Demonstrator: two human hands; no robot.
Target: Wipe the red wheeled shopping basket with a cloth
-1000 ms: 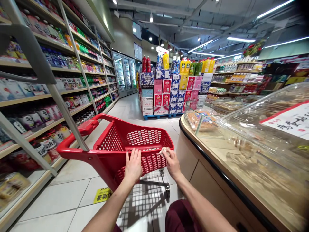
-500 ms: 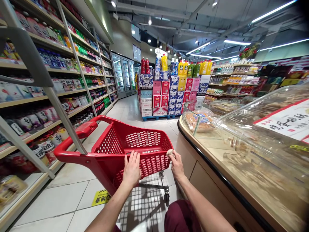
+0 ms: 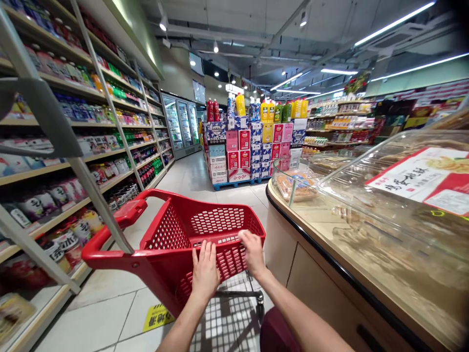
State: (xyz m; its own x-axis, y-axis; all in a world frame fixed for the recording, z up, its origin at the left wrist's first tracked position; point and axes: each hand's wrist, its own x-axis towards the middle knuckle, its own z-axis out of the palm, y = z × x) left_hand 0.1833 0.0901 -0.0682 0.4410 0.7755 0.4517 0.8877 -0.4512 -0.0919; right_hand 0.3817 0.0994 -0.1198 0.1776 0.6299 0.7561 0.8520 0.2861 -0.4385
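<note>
Red cart (image 3: 157,264) near, left of desk (image 3: 318,278). Left hand (image 3: 205,271): fingers extended over near rim (image 3: 170,252), not gripping, probably steadying it. Right hand (image 3: 252,249): fingers pinch small white wad (image 3: 241,234), mostly hidden, by rim's right end.

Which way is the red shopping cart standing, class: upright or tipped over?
Upright. The red shopping cart has its open top facing up and a dark wheel beneath it, down at the tiled floor.
</note>
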